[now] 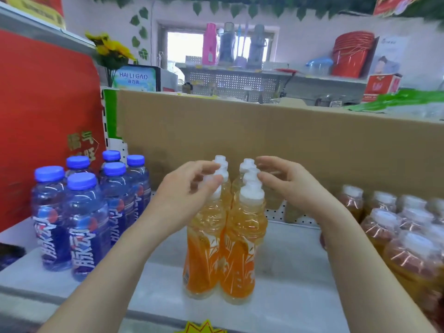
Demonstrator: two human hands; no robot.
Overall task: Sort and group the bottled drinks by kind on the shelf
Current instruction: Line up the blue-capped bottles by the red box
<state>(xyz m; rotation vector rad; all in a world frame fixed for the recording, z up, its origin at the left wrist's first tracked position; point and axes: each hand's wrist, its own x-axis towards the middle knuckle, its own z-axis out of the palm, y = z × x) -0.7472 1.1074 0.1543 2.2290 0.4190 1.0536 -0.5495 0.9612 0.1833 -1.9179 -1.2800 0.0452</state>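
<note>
Head view: both hands at the caps of the orange bottles, mid-shelf.

Head view: six white-capped orange bottles stand upright in a tight two-row cluster on the grey shelf. Left hand: fingers curled, pinching the cap of the front-left bottle, which they hide. Right hand: fingers loosely curved, tips at the right-row caps; grip cannot be told through the blur. Blue bottles grouped well apart to the left, reddish-amber bottles grouped to the right, partly cut off by the frame. Cardboard panel backs the shelf; red box at left. Shop shelving behind with red buckets. Right edge is blurred and the labels there cannot be read.
</note>
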